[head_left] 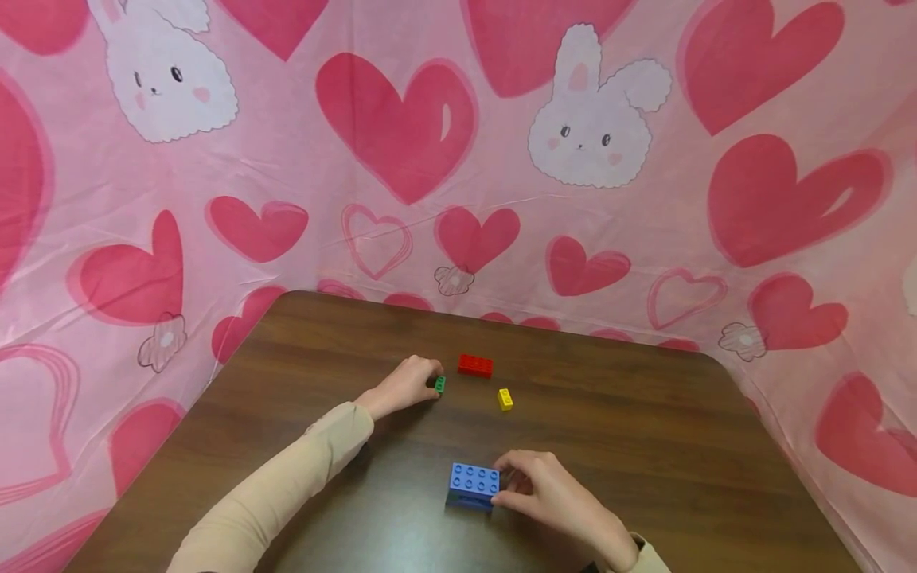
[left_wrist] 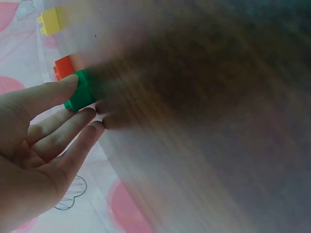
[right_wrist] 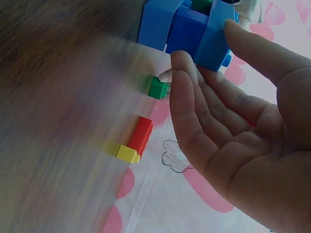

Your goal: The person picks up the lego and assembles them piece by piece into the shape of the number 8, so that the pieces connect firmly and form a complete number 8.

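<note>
In the head view my left hand (head_left: 407, 384) is at a small green brick (head_left: 440, 384), and the left wrist view has the thumb and fingers pinching that green brick (left_wrist: 82, 91). My right hand (head_left: 555, 495) holds the right end of a blue brick structure (head_left: 474, 479) near the front of the table. Seen from the right wrist, the structure (right_wrist: 188, 30) has several blue parts and a bit of green inside, with the thumb on one side and fingertips at another.
A red brick (head_left: 476, 365) lies just right of the green one, farther back. A yellow brick (head_left: 505, 399) lies to the right of my left hand. Behind the brown table (head_left: 645, 414) hangs a pink cloth (head_left: 401, 231) with hearts and rabbits.
</note>
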`<state>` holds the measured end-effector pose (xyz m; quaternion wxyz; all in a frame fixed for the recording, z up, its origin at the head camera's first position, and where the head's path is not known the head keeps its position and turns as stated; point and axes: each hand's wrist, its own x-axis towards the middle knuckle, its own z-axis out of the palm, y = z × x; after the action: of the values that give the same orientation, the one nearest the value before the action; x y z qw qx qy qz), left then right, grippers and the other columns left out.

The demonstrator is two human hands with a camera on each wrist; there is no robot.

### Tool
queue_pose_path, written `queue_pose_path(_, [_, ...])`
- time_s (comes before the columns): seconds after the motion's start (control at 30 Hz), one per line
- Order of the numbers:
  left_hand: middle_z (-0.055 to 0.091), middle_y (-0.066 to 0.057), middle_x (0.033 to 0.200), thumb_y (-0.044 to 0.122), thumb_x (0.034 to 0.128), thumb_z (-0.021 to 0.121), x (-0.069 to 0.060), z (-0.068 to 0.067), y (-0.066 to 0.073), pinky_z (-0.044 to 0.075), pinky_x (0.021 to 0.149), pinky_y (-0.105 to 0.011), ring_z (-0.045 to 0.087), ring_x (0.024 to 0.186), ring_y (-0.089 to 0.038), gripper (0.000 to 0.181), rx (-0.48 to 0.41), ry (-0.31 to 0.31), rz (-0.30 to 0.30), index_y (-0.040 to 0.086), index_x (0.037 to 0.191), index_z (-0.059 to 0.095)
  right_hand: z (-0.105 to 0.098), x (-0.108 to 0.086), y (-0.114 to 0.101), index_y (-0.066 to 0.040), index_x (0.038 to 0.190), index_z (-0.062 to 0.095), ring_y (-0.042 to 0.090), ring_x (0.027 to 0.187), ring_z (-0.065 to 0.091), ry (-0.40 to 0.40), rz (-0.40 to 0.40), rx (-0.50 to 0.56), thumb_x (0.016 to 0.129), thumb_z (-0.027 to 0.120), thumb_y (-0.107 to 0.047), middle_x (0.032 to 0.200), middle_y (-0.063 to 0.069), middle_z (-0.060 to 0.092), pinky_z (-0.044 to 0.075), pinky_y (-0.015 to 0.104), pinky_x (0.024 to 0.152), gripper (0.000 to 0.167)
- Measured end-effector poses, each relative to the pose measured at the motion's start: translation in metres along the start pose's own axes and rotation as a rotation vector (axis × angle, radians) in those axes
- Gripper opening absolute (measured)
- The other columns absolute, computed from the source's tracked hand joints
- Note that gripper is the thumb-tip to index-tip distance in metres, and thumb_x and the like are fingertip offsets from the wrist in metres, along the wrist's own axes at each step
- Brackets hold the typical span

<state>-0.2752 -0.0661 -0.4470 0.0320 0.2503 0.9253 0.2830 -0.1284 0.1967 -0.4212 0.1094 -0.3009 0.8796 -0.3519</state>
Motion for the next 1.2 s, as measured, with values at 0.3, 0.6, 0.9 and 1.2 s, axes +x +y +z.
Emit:
queue_pose_path(0.3, [0.072, -0.01, 0.097, 0.009, 0.0829, 0.079, -0.004, 0.0, 0.002, 0.059, 0.083, -0.037, 0.06, 0.081, -0.017, 0.026, 0.016, 0.002, 0.031, 0.002, 0.107, 0.07, 0.0, 0.0, 0.0, -0.007, 0.105, 0.067, -0.006, 0.074, 0.062, 0.002, -0.001, -0.005, 0.088, 0.075, -0.03, 0.095, 0.003, 0.072, 0.054, 0.017, 0.065, 0.03])
queue_pose_path(0.6, [0.073, -0.011, 0.099, 0.008, 0.0822, 0.079, -0.012, -0.002, 0.006, 0.059, 0.087, -0.04, 0.063, 0.083, -0.019, 0.027, 0.005, -0.013, 0.032, 0.002, 0.107, 0.07, 0.0, 0.0, 0.0, -0.006, 0.106, 0.068, -0.005, 0.073, 0.062, -0.001, -0.008, -0.005, 0.088, 0.075, -0.03, 0.095, 0.004, 0.072, 0.054, 0.017, 0.065, 0.031])
queue_pose_path(0.9, [0.073, -0.011, 0.102, 0.01, 0.083, 0.079, -0.021, -0.004, 0.011, 0.059, 0.087, -0.04, 0.064, 0.084, -0.019, 0.029, -0.012, -0.03, 0.04, 0.003, 0.11, 0.071, 0.0, 0.0, 0.0, -0.007, 0.105, 0.067, -0.005, 0.073, 0.062, 0.0, 0.0, 0.002, 0.087, 0.076, -0.03, 0.093, 0.003, 0.071, 0.054, 0.017, 0.065, 0.03])
queue_pose_path(1.2, [0.074, -0.01, 0.099, 0.011, 0.0822, 0.08, -0.03, -0.004, 0.02, 0.06, 0.082, -0.037, 0.064, 0.082, -0.017, 0.03, -0.009, -0.041, 0.076, 0.002, 0.109, 0.071, -0.001, 0.001, -0.001, -0.007, 0.105, 0.068, -0.006, 0.073, 0.061, -0.001, 0.003, -0.005, 0.087, 0.076, -0.03, 0.093, 0.002, 0.072, 0.054, 0.017, 0.065, 0.031])
